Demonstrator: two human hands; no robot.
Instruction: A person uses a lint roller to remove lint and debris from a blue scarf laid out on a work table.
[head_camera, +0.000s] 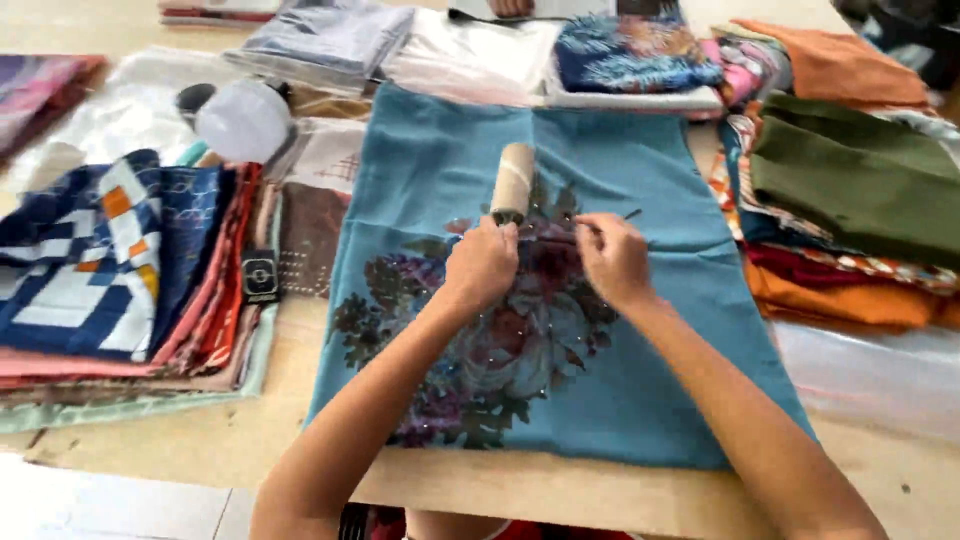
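My left hand grips a cardboard roll upright on the blue floral cloth mid-worktop; my right hand, at its 3 o'clock, pinches something too small to tell.

a flat cloth lies spread on the surface straight before me, its near edge just short of the surface's near edge. my left hand and right hand rest side by side on the middle of this cloth. a cardboard roll lies on the cloth just behind my left hand, touching it. to my left sits a stack of folded fabrics, with a small boxy device between that stack and the cloth. behind the stack stands a round lidded container. to my right lies another pile of folded fabrics. more folded pieces line the far side, behind the cloth.
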